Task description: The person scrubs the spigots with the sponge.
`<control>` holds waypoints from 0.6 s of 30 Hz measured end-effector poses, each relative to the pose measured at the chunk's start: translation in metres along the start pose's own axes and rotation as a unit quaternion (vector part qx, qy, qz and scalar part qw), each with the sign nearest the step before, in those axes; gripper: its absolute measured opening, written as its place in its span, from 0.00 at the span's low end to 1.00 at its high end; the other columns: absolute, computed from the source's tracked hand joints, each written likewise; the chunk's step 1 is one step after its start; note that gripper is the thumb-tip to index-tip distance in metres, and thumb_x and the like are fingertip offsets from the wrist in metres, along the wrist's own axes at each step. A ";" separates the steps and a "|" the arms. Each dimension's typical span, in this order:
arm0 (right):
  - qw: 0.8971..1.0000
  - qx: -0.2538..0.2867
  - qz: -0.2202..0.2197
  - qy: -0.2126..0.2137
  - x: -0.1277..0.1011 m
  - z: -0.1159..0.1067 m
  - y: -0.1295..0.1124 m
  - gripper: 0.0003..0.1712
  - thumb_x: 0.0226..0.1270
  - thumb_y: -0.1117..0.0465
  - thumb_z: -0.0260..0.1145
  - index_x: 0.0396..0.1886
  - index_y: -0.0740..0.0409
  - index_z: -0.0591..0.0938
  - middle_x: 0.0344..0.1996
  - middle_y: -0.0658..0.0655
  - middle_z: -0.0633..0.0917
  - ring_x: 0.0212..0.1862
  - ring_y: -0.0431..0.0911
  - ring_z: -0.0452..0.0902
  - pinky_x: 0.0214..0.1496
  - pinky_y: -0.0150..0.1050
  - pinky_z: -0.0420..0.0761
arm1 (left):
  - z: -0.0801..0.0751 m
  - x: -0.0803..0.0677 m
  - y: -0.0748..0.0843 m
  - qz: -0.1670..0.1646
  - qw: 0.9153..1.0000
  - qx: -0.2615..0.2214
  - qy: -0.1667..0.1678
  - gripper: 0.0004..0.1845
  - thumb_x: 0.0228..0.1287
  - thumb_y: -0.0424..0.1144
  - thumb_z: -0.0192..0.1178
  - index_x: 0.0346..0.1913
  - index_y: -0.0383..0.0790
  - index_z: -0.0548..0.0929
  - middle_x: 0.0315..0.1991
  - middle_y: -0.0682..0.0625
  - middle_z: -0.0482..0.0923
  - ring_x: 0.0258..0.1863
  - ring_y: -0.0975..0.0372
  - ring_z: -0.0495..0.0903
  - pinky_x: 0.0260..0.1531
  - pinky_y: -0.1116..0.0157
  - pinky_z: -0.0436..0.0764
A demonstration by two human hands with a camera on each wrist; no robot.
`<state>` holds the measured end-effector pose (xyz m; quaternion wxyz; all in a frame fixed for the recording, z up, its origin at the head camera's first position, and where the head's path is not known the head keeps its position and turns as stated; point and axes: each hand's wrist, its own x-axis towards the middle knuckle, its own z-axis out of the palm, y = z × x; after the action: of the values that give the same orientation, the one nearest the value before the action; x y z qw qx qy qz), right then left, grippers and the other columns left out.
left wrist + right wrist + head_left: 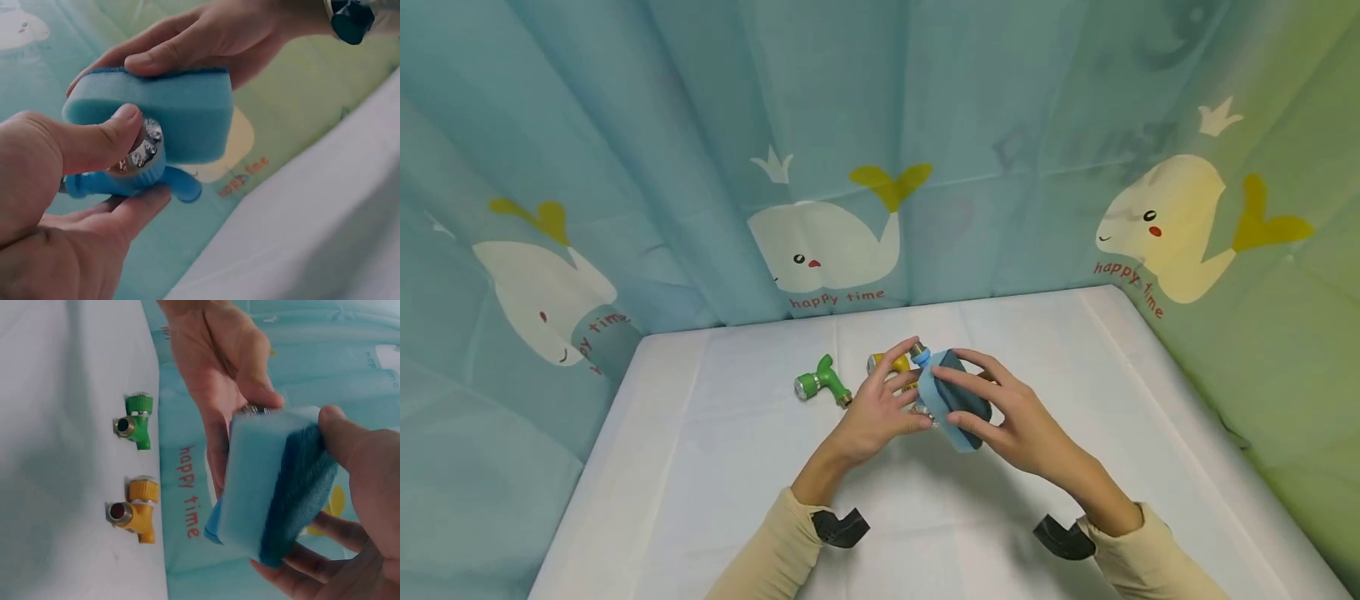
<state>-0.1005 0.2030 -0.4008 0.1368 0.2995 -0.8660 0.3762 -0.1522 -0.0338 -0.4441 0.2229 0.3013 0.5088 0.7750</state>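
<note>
A green valve (823, 385) lies on the white table (700, 467) toward its far edge, left of centre, with a yellow valve (880, 363) just beside it to the right, partly hidden in the head view behind the fingers. Both valves rest on their sides, metal ends showing, in the right wrist view, where the green valve (134, 420) and the yellow valve (134, 509) sit apart from one another on the cloth. Above the middle of the table the left hand (880, 412) grips a blue valve (134, 172), thumb (94, 140) pressed over its studded metal end and fingers curled beneath its body. To the right, the right hand (1011, 421) holds a sponge (958, 398), pale blue foam with a darker scouring face, thumb on one long edge and fingers on the other. The sponge (162, 112) sits flat against the blue valve, touching its metal end, both held clear of the table. Cream sleeves (775, 558) cover both forearms, each with a dark wrist mount (841, 527). A teal curtain (625, 125) printed with white whales and the words "happy time" hangs along the far edge and both sides.
</note>
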 end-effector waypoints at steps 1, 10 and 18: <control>1.000 -0.001 -0.003 0.000 0.000 0.000 -0.001 0.36 0.63 0.63 0.77 0.71 0.44 0.78 0.72 0.59 0.70 0.61 0.53 0.79 0.49 0.46 0.87 | 0.001 0.000 0.000 0.001 1.000 0.004 0.006 0.54 0.61 0.26 0.72 0.82 0.54 0.52 0.72 0.33 0.66 0.69 0.44 0.72 0.54 0.60 0.84; 0.998 -0.049 -0.043 0.009 -0.007 -0.004 0.002 0.33 0.63 0.59 0.77 0.69 0.42 0.81 0.73 0.60 0.69 0.56 0.49 0.77 0.39 0.38 0.84 | 0.005 0.001 0.001 0.012 0.999 0.000 0.039 0.54 0.53 0.29 0.78 0.80 0.51 0.60 0.68 0.32 0.71 0.62 0.48 0.79 0.57 0.55 0.83; 0.989 -0.142 0.033 0.025 -0.015 -0.003 0.032 0.33 0.61 0.60 0.78 0.67 0.45 0.82 0.69 0.65 0.72 0.51 0.55 0.79 0.39 0.50 0.84 | 0.001 -0.003 0.000 0.018 0.999 -0.017 0.028 0.55 0.53 0.31 0.79 0.81 0.49 0.58 0.69 0.26 0.68 0.63 0.47 0.79 0.57 0.54 0.82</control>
<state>-0.1086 0.2284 -0.4242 0.1876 0.2390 -0.9163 0.2611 -0.1489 -0.0349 -0.4449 0.1993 0.2851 0.4961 0.7956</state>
